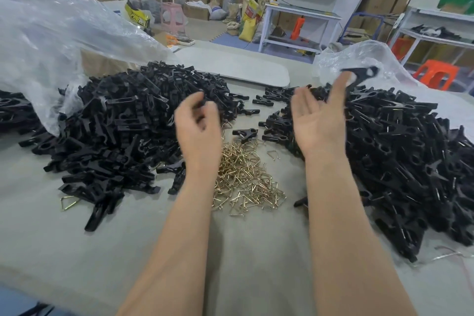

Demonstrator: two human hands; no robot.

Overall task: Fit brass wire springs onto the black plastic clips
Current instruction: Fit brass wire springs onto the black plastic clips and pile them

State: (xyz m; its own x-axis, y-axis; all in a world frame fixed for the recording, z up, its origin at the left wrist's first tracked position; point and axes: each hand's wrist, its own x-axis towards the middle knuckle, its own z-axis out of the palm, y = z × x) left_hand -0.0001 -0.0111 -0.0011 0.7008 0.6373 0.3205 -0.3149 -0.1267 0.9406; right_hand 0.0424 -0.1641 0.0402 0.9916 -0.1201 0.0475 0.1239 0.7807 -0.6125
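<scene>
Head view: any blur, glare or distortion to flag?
Head view: motion blur smears the left hand, the right hand and the black clip by its fingertips; the brass springs are sharp; light soft, shadows faint; the plastic bag has sheen; the shelving leans from wide-angle distortion.

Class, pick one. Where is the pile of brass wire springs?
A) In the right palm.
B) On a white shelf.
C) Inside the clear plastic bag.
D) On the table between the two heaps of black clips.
D: the brass wire springs lie loose on the table, between the left heap of black clips and the right heap.
</scene>
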